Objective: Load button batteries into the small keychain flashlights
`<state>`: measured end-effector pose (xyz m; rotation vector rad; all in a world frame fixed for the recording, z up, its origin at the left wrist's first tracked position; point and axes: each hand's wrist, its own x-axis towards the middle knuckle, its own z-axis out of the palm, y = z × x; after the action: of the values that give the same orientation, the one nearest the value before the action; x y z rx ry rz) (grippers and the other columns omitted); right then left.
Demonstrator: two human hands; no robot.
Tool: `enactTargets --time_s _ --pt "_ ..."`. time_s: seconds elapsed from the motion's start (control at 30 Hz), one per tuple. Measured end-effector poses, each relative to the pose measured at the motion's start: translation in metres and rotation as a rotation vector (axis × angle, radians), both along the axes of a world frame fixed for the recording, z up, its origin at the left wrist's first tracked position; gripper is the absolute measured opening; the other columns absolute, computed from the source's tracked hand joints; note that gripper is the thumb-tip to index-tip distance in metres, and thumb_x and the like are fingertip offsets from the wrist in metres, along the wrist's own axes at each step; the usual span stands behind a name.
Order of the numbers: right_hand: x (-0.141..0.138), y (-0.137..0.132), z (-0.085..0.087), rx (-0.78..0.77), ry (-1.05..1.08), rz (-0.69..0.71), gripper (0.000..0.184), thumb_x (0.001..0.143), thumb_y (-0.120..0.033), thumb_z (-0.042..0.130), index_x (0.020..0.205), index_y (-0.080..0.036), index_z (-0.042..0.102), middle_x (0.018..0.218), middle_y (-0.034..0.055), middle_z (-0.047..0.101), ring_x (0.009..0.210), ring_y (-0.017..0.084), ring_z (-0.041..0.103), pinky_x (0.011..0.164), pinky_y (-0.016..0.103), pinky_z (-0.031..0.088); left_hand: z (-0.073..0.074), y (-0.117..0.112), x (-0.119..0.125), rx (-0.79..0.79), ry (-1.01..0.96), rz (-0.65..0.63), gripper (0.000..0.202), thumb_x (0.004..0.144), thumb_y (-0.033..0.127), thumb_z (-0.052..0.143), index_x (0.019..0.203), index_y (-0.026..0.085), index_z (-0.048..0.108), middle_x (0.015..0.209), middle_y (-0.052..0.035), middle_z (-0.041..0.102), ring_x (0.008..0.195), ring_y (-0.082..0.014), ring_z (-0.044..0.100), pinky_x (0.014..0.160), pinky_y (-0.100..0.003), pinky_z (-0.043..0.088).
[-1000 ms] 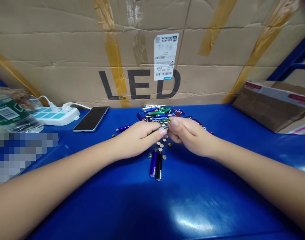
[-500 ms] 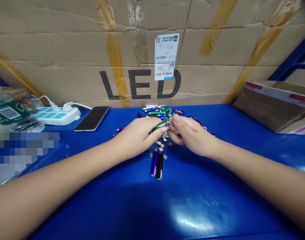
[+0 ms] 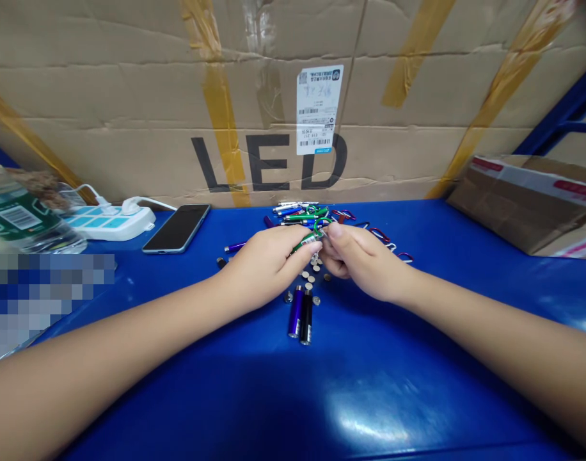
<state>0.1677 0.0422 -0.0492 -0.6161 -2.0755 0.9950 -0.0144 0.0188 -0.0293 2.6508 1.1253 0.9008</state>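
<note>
My left hand (image 3: pixel 269 261) is closed around a small green keychain flashlight (image 3: pixel 305 242), its labelled end showing between thumb and fingers. My right hand (image 3: pixel 367 259) pinches at the end of it, by a green carabiner (image 3: pixel 320 223) and a bit of metal; the fingertips partly hide what they grip. Below the hands, several button cells (image 3: pixel 311 279) lie scattered on the blue table (image 3: pixel 254 397). A purple flashlight tube (image 3: pixel 295 314) and a black flashlight tube (image 3: pixel 306 320) lie side by side nearer me, with small metal caps (image 3: pixel 288 297) close by.
Behind my hands is a pile of coloured flashlights (image 3: pixel 293 210) with carabiners. To the left are a phone (image 3: pixel 176 228), a white power strip (image 3: pixel 113 223) and a plastic bottle (image 3: pixel 24 218). A small carton (image 3: pixel 523 211) stands at right; a large LED carton (image 3: pixel 153 128) forms the back.
Both hands stay nearly in place on the green flashlight. My right fingers have shifted slightly left, closer to the left thumb.
</note>
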Motion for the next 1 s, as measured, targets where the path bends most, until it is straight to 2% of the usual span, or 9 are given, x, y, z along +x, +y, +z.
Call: enactTargets --time_s 0.2,0.33,0.4,0.53,0.6,0.7,0.8,0.9,1.0 --pt "-0.001 0.001 -0.004 -0.033 -0.036 0.041 0.053 0.097 -0.057 0.023 0.059 -0.022 0.034 0.051 -0.0062 0.033 0.047 0.009 0.031 0.05 0.026 0.031 0.006 0.003 -0.001 0.044 0.043 0.091 0.031 0.098 0.03 0.04 0.078 0.014 0.058 0.077 -0.0029 0.065 0.07 -0.0153 0.058 0.063 -0.024 0.039" --pt "0.006 0.007 0.005 -0.072 -0.121 0.049 0.051 0.095 -0.06 0.027 0.061 -0.023 0.034 0.051 -0.006 0.034 0.047 0.009 0.032 0.05 0.026 0.031 0.021 0.013 -0.012 -0.001 0.15 0.035 0.029 0.096 0.034 0.045 0.085 0.015 0.064 0.081 -0.002 0.068 0.072 -0.0153 0.06 0.065 -0.024 0.04" --pt "0.013 0.013 0.012 -0.045 -0.187 -0.03 0.051 0.095 -0.061 0.027 0.062 -0.022 0.036 0.053 -0.005 0.037 0.048 0.009 0.034 0.05 0.026 0.032 0.027 0.019 -0.019 -0.006 0.131 0.071 0.023 0.092 0.035 0.053 0.095 0.016 0.065 0.086 -0.0014 0.07 0.077 -0.0159 0.062 0.068 -0.024 0.042" --pt "0.026 0.032 0.02 0.166 -0.358 -0.352 0.048 0.097 -0.054 0.027 0.067 -0.021 0.043 0.062 -0.0011 0.048 0.057 0.012 0.044 0.057 0.027 0.033 0.028 0.034 -0.032 0.052 0.08 0.245 0.025 0.093 0.031 0.048 0.105 0.018 0.066 0.098 -0.0033 0.071 0.089 -0.0179 0.064 0.077 -0.028 0.044" --pt "0.029 0.045 0.019 0.285 -0.48 -0.431 0.04 0.097 -0.048 0.033 0.07 -0.02 0.046 0.067 0.0004 0.054 0.063 0.014 0.048 0.061 0.027 0.033 0.024 0.042 -0.038 0.034 0.064 0.297 0.024 0.093 0.028 0.046 0.1 0.018 0.067 0.096 -0.0032 0.072 0.089 -0.0178 0.064 0.078 -0.029 0.045" --pt "0.025 0.065 0.016 0.379 -0.579 -0.449 0.036 0.097 -0.041 0.035 0.07 -0.02 0.046 0.07 0.0014 0.057 0.064 0.015 0.049 0.061 0.027 0.032 0.015 0.051 -0.043 -0.029 0.1 0.307 0.024 0.093 0.028 0.046 0.097 0.018 0.068 0.094 -0.003 0.072 0.087 -0.0178 0.065 0.077 -0.029 0.046" --pt "0.015 0.082 0.013 0.471 -0.621 -0.451 0.036 0.097 -0.04 0.035 0.071 -0.02 0.05 0.072 0.0021 0.058 0.065 0.015 0.049 0.06 0.027 0.031 0.009 0.056 -0.048 -0.075 0.2 0.314 0.024 0.091 0.028 0.047 0.099 0.02 0.068 0.1 -0.0034 0.072 0.092 -0.02 0.065 0.079 -0.032 0.047" --pt "0.009 0.09 0.009 0.574 -0.706 -0.476 0.036 0.098 -0.038 0.036 0.075 -0.019 0.056 0.076 0.0041 0.06 0.071 0.017 0.052 0.06 0.028 0.032 0.005 0.059 -0.053 -0.109 0.312 0.303 0.024 0.088 0.028 0.048 0.096 0.02 0.069 0.099 -0.0035 0.072 0.091 -0.0216 0.065 0.078 -0.033 0.047" --pt "0.009 0.091 0.004 0.698 -0.812 -0.48 0.033 0.097 -0.036 0.039 0.085 -0.018 0.064 0.084 0.0066 0.062 0.079 0.019 0.056 0.062 0.029 0.035 0.003 0.061 -0.054 -0.142 0.41 0.293 0.026 0.086 0.037 0.05 0.092 0.02 0.07 0.096 -0.0051 0.072 0.089 -0.0236 0.064 0.078 -0.035 0.046"
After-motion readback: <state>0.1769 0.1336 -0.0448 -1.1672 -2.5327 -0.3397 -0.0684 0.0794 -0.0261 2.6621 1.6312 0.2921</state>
